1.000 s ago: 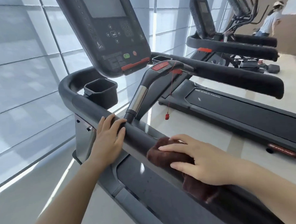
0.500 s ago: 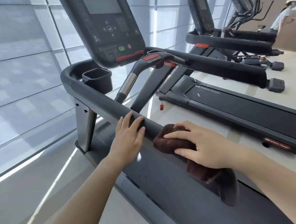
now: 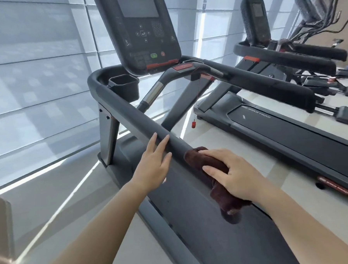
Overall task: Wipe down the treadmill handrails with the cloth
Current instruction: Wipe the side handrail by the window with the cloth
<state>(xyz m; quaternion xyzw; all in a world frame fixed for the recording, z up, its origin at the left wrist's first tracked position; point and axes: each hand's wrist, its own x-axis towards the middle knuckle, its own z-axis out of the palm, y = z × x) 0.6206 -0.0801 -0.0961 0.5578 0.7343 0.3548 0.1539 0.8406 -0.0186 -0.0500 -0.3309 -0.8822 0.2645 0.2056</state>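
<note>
The treadmill's left handrail is a thick dark padded bar running from the console corner down toward me. A dark brown cloth is wrapped over its near end. My right hand presses down on the cloth and grips it against the rail. My left hand rests flat on the rail just ahead of the cloth, fingers spread and extended, holding nothing. The right handrail runs across behind, bare.
The console stands above a cup holder. A red safety clip hangs on a cord. The belt lies below the rail. A second treadmill and more machines stand to the right; a blinded window wall is on the left.
Both hands have slid back along the left handrail toward its near end, the cloth moving with the right hand. The view has pulled back from the console.
</note>
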